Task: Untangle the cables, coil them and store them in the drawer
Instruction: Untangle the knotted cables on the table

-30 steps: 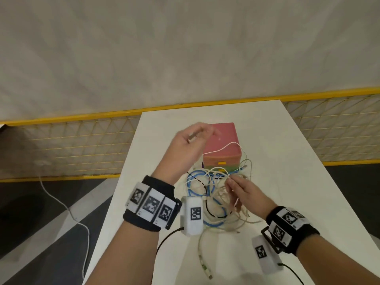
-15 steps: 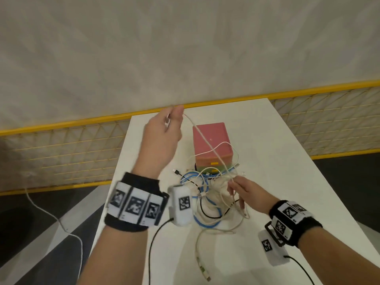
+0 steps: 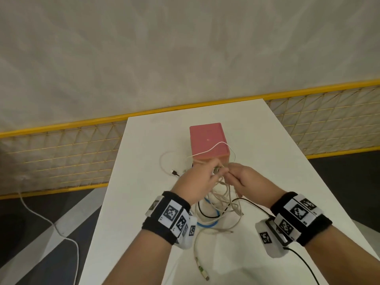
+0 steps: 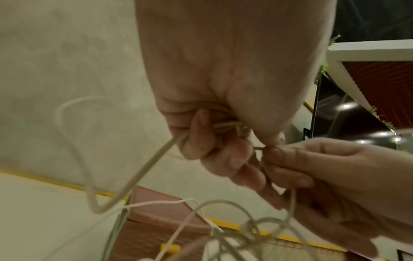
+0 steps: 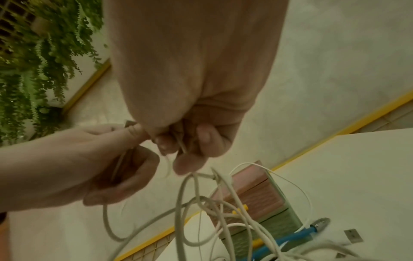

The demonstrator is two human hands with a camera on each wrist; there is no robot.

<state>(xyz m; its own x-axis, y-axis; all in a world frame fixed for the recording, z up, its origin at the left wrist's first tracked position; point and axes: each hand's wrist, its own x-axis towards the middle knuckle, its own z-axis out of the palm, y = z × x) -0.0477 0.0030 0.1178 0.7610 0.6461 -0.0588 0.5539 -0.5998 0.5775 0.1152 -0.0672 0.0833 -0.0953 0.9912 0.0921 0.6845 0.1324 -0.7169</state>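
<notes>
A tangle of cables [image 3: 222, 204], white, beige, blue and black, lies on the white table [image 3: 287, 182] in front of a small pink-topped drawer box [image 3: 207, 142]. My left hand [image 3: 197, 182] and right hand [image 3: 246, 179] meet just above the tangle, near the box's front. The left hand [image 4: 214, 137] curls its fingers round beige cable strands [image 4: 143, 169]. The right hand [image 5: 190, 144] pinches a thin beige cable [image 5: 181, 143] beside it. Loops hang down from both hands [image 5: 190, 203]. A thin white cable [image 3: 218, 146] arches over the box top.
A cable end with a plug [image 3: 202, 270] trails towards the table's near edge; a dark plug [image 3: 174, 172] lies left of the hands. A yellow-framed mesh fence [image 3: 61, 149] runs behind the table. A white cord [image 3: 51, 223] lies on the floor at left.
My left hand, raised high at the left with a cable half a second ago, has come down and right to meet the right hand above the tangle.
</notes>
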